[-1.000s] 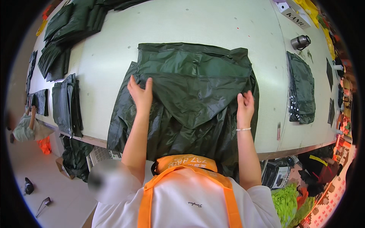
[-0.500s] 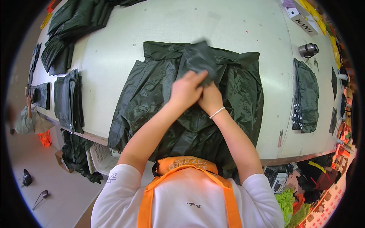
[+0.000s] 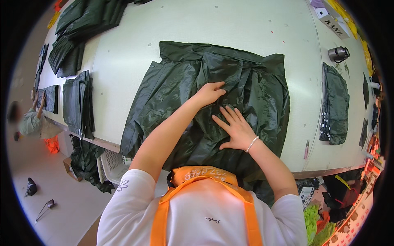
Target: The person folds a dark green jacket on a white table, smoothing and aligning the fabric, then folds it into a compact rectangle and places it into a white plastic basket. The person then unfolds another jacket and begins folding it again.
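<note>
I'd smooth the garment (image 3: 246,96) outward with my right hand (image 3: 239,132), grip released, but honestly can't tell if my left hand (image 3: 209,94) pinches.

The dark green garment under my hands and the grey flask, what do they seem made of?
Dark green garment: probably coated synthetic fabric, semi-glossy; its crisp creases catch the light. Grey flask: likely metal, satin-finished, judging by the highlight on its body.
</note>
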`<control>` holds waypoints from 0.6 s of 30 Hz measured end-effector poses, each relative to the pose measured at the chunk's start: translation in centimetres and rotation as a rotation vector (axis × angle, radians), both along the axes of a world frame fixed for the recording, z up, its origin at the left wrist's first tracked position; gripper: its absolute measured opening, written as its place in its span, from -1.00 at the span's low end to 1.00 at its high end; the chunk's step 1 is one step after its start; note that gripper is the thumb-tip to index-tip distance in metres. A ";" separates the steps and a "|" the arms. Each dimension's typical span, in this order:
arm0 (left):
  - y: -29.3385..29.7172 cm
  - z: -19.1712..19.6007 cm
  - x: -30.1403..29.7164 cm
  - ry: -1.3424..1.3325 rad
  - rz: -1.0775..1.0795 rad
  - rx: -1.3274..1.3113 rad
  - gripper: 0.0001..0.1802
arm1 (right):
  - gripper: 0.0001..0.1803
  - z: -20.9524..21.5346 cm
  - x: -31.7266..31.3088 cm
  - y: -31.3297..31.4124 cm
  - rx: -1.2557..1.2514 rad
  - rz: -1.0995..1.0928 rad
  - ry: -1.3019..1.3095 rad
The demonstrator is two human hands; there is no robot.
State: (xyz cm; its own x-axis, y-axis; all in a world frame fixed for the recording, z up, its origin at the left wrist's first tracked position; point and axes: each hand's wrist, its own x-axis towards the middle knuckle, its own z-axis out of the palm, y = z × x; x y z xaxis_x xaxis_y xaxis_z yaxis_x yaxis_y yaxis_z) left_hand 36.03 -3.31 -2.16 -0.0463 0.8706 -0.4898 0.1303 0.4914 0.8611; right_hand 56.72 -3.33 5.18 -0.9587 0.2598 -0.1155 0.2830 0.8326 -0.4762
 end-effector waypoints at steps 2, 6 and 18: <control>0.2 1.1 -0.2 -0.043 -0.050 -0.036 -0.34 | -0.24 -1.5 1.0 0.7 0.081 0.082 -0.020; 0.7 1.7 -1.2 -0.272 0.060 -0.310 -0.23 | -0.71 -4.1 -1.6 3.0 -0.274 -0.665 0.137; -5.6 2.5 0.8 1.062 -0.546 0.603 -0.59 | -0.57 -3.7 -3.2 6.7 -0.505 -0.787 0.099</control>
